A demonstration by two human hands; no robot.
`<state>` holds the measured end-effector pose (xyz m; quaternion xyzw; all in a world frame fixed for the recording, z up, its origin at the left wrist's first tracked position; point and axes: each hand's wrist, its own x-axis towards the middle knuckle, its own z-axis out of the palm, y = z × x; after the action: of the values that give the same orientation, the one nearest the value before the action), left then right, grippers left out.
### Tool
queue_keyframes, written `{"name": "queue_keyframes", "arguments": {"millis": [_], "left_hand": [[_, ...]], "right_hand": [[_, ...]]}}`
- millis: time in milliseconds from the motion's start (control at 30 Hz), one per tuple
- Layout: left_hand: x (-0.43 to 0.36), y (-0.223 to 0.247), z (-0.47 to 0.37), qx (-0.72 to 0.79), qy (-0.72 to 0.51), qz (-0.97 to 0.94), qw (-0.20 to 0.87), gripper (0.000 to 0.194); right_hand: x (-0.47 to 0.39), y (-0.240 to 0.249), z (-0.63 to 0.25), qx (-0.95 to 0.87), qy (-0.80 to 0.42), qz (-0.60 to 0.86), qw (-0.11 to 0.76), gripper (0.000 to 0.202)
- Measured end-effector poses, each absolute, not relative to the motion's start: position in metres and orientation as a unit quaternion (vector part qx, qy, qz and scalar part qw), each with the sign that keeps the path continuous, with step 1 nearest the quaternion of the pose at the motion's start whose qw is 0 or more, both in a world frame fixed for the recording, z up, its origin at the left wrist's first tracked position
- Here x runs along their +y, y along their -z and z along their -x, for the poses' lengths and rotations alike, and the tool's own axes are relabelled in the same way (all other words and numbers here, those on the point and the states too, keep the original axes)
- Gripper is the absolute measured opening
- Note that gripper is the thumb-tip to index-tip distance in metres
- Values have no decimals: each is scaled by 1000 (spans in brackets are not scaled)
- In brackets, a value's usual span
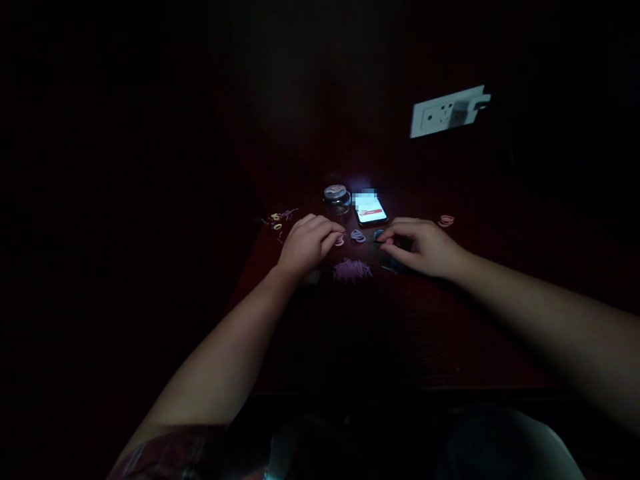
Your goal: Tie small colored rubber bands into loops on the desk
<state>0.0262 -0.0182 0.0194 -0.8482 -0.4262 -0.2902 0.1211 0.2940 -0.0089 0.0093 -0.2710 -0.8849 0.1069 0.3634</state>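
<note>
My left hand point(309, 245) is closed in a pinch just above a small group of pink rings point(339, 241) that look like elastic hair ties; its fingertips hide whatever may be between them. Opposite it, my right hand point(419, 245) pinches thumb to forefinger beside a teal ring bundle point(379, 235). A thin dark bit shows at those fingertips, too small to name. Between the hands lies a cluster of lilac rings point(358, 236). Nearer to me is a loose heap of small purple strips point(353, 270), with a few bluish strips point(389, 269) to its right.
A lidded glass jar point(338, 198) stands behind the hands, beside a lit phone point(370, 207). Yellow rings point(277, 227) and scraps lie at the left, orange rings point(446, 221) at the right. A power strip point(447, 112) with a plug is farther back. The dark reddish table point(450, 347) is dimly lit.
</note>
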Motion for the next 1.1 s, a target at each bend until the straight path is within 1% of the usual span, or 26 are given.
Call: {"name": "queue_keyframes", "arguments": {"millis": [167,300,433,567,800,967,1100], "left_hand": [[-34,-22,-51,-359,271,888,99,23],[-37,-23,-54,-336,285,892,97,23],[-42,-25,-57,-332,293,892,87,22],[-47,-24,-62,-336,289,893,75,21],[-45,-19,-60,-322,314,891,59,17],[-45,-17,-58,-309,335,886,77,14],[-37,-19,-46,-329,358,868,103,12]], "right_hand": [[-19,-11,-283,-883,-131,247,377,17],[-23,-12,-278,-890,-135,225,373,12],[-24,-10,-277,-886,-128,233,380,9],[-23,-9,-279,-891,-123,231,372,12],[-23,-6,-281,-889,-127,248,363,9],[-23,-5,-281,-884,-132,263,363,8],[-20,-6,-281,-881,-131,272,365,9]]}}
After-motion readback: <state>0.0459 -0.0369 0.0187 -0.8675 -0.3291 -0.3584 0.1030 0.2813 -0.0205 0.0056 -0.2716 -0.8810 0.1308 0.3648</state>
